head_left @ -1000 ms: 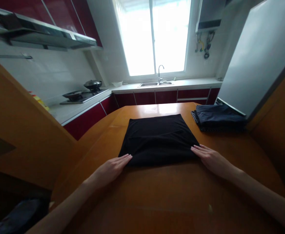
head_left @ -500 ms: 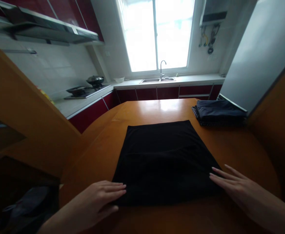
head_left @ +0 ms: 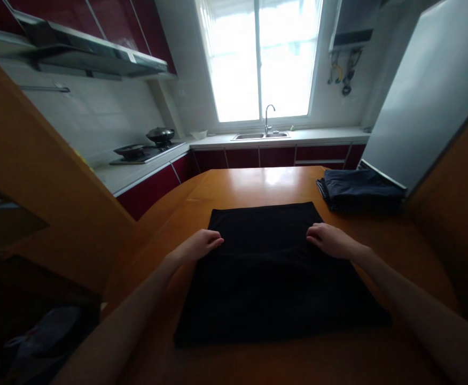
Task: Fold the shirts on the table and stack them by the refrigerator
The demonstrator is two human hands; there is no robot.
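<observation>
A piece of black cloth (head_left: 278,289), its exact kind not clear, lies spread nearly flat on the wooden table in front of me. My left hand (head_left: 205,243) is closed on its left edge, toward the far end, with the fingers curled in. On the opposite side, my right hand (head_left: 330,239) pinches the cloth near its right edge at about the same height. The fingertips of both hands are partly hidden. The cloth's near edge runs along the front of the table, with faint wrinkles across its middle.
A stack of folded dark clothes (head_left: 360,187) sits at the far right of the wooden table (head_left: 250,184). Past the table are a counter with a sink (head_left: 258,136) and a stove (head_left: 149,152) with pans. A fridge (head_left: 422,85) stands on the right.
Both hands have moved forward along the cloth's sides, from flat near its front corners to closed near its far part. The cloth's near corners now spread wider.
</observation>
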